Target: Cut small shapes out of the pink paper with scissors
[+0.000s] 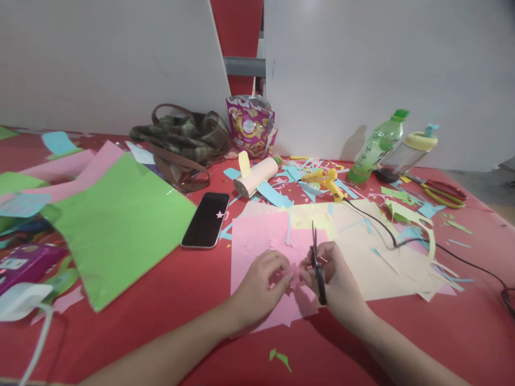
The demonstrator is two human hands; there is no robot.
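My left hand (265,284) is closed, its thumb and fingers pinching a small piece of pink paper (295,272). Dark-handled scissors (317,271) are in my right hand (336,273), with the blades pointing away from me. The fingertips of my right hand also come up to the small pink piece, though whether they grip it I cannot tell. Both hands are over a larger sheet of pink paper (249,241) on the red table.
A black phone (205,220) with a pink star on it lies left of the pink sheet. Beyond are a paper-covered tube (257,176), a yellow glue gun (325,181) with a trailing cord, a green bottle (378,147) and red-handled scissors (442,190). Green sheets (124,225) cover the left.
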